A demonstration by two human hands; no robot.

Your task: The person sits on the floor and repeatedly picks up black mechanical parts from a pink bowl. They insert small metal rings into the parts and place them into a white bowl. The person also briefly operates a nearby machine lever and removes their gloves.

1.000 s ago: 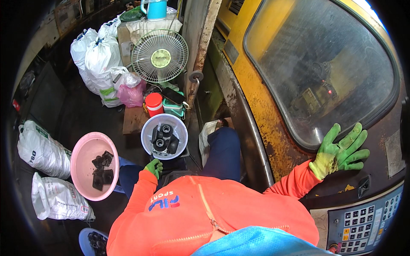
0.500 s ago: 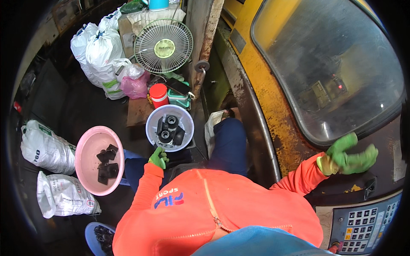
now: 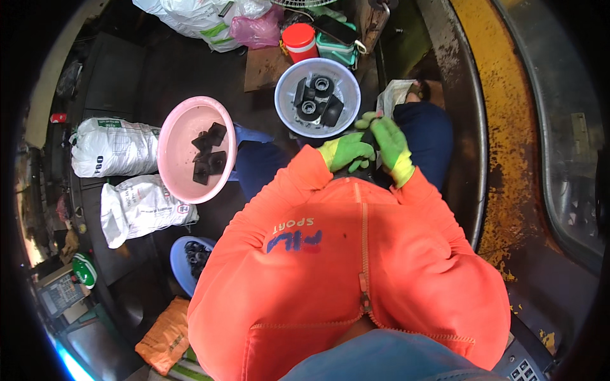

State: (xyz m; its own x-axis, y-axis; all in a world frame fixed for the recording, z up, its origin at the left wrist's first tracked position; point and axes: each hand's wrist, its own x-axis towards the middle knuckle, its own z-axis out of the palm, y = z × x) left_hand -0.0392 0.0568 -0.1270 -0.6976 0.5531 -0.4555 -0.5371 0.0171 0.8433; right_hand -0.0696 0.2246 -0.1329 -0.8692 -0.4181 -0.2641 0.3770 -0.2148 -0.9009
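Both my hands are in green gloves with yellow cuffs and come together in front of my waist. My left hand (image 3: 348, 152) has its fingers curled against a dark, partly hidden black plastic part (image 3: 368, 137). From the other side my right hand (image 3: 389, 141) closes round the same part, whose shape is mostly covered by the gloves. Just beyond my hands stands a pale lavender basin (image 3: 283, 115), which holds several black plastic parts (image 3: 321, 86) with round ring-like openings. To its left, a pink basin (image 3: 166, 166) contains several dark angular pieces (image 3: 210, 159).
A blue basin (image 3: 180, 267) of small black pieces stands at lower left. White sacks (image 3: 114, 147) lie beside the pink basin. Behind the lavender basin are a red jug (image 3: 299, 43) and a green box (image 3: 337, 51). A rusty yellow machine (image 3: 502, 146) borders the right side.
My right hand has come from the machine door at the right to my lap, meeting my left hand, which moved inward. A dark part now shows between them. The view has shifted left and down.
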